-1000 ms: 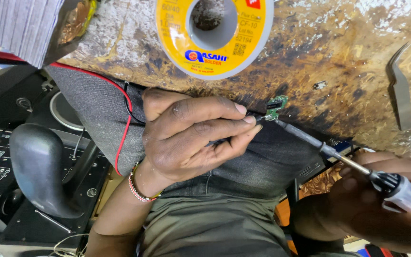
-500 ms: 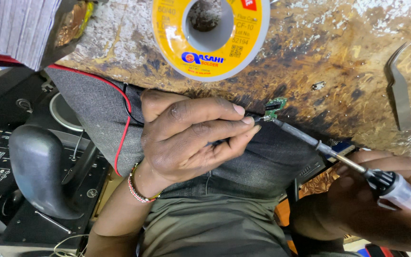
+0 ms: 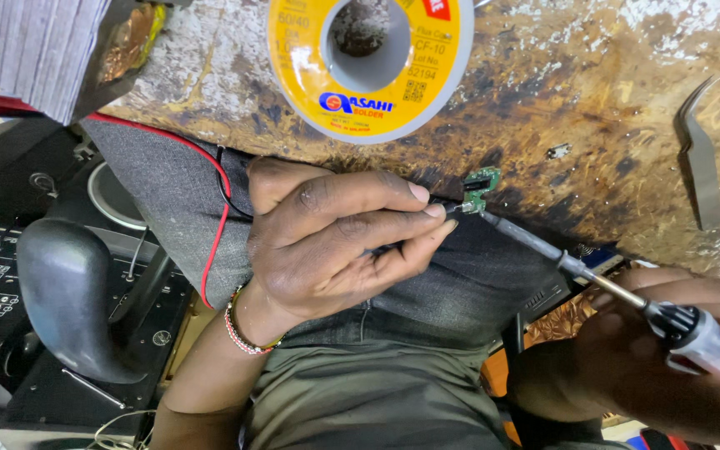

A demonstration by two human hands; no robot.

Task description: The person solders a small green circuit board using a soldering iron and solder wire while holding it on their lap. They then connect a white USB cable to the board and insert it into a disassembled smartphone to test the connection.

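The small green board [image 3: 482,185] sits at the near edge of the scorched bench [image 3: 593,100], just off the fingertips of the left hand [image 3: 335,242]. That hand's fingers are pinched nearly closed on a thin dark wire [image 3: 443,204], which reaches right to the board. The iron [image 3: 593,279] comes from the lower right: its long axis runs up-left, tip touching the board's lower end, handle in the right hand [image 3: 685,350], whose fingers wrap shut round it. The left hand is the nearer to the board. The board's own long axis looks roughly upright in the view, though it is too small to tell surely. A yellow solder spool [image 3: 372,62] lies above, tweezers [image 3: 697,158] well to the right.
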